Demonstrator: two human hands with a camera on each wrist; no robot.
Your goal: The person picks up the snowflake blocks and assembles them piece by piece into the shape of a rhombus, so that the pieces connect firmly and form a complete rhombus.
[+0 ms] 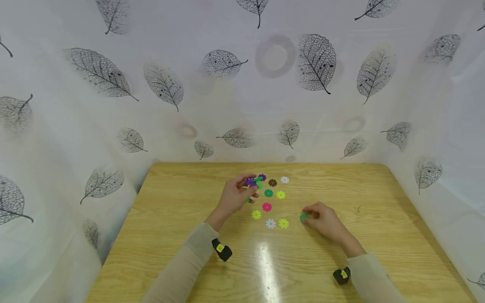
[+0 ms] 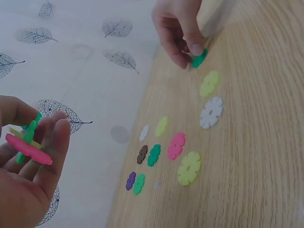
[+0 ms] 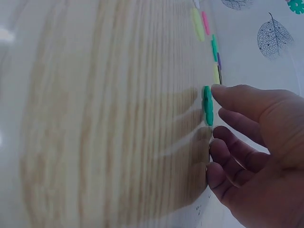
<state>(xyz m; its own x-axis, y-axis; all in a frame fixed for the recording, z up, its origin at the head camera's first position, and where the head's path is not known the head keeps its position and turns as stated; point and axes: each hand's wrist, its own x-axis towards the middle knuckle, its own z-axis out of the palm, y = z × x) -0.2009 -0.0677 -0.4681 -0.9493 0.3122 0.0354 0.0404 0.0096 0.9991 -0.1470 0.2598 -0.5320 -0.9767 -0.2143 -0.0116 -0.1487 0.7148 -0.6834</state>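
Observation:
My left hand (image 1: 234,197) holds a joined cluster of flower-shaped plastic discs above the table. In the left wrist view a pink disc (image 2: 29,149) crosses a green disc (image 2: 28,135) in that cluster, with yellow and darker green behind; a purple disc (image 1: 250,182) shows in the head view. At the right of the loose discs, my right hand (image 1: 322,219) pinches a green flower-shaped disc (image 1: 304,217) close to the tabletop. Its thumb meets the disc's edge (image 3: 207,105) in the right wrist view, and the other fingers curl beside it.
Between the hands, several loose discs lie flat on the wooden table (image 1: 170,252): yellow (image 1: 283,223), white (image 1: 270,223), pink (image 1: 267,206), green (image 1: 268,193), brown (image 1: 273,182) and purple. A leaf-patterned cloth (image 1: 265,105) hangs behind and at both sides.

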